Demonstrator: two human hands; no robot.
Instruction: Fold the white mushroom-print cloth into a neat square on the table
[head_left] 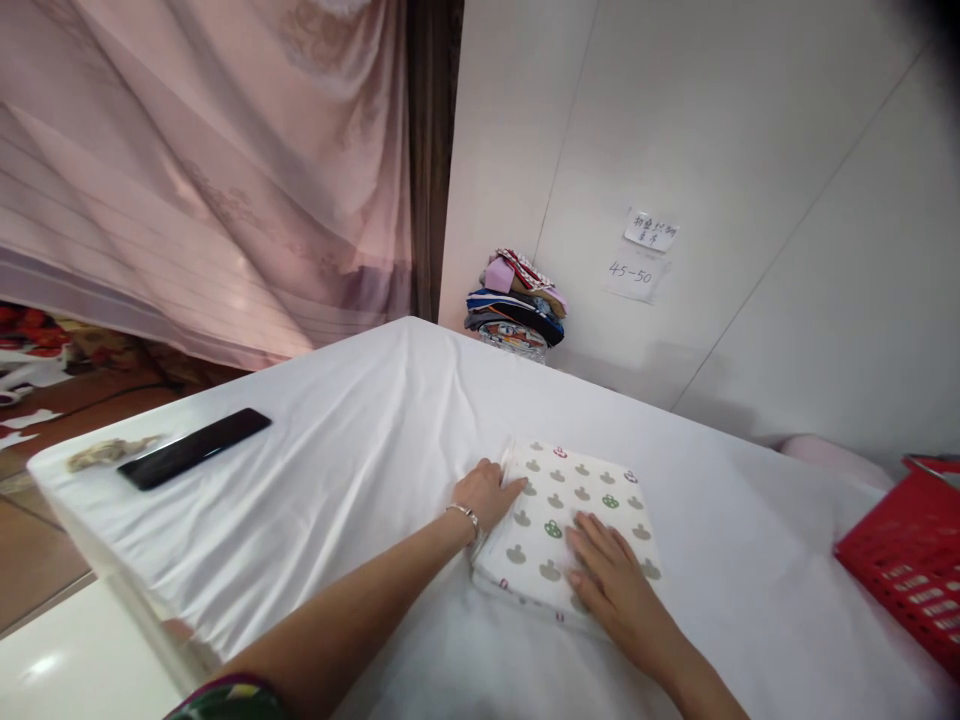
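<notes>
A folded white cloth (581,500) printed with small grey, green and red motifs lies on the white-covered table (360,450). My left hand (487,494), with a bracelet on its wrist, rests at the cloth's left edge, fingertips touching it. My right hand (611,575) lies flat, palm down, on the cloth's near right part. Neither hand grips anything.
A black phone (193,447) lies near the table's far left edge beside a small tan scrap (105,452). A stack of folded clothes (517,300) stands at the far corner by the wall. A red plastic basket (911,560) sits at the right. Pink curtain hangs at the left.
</notes>
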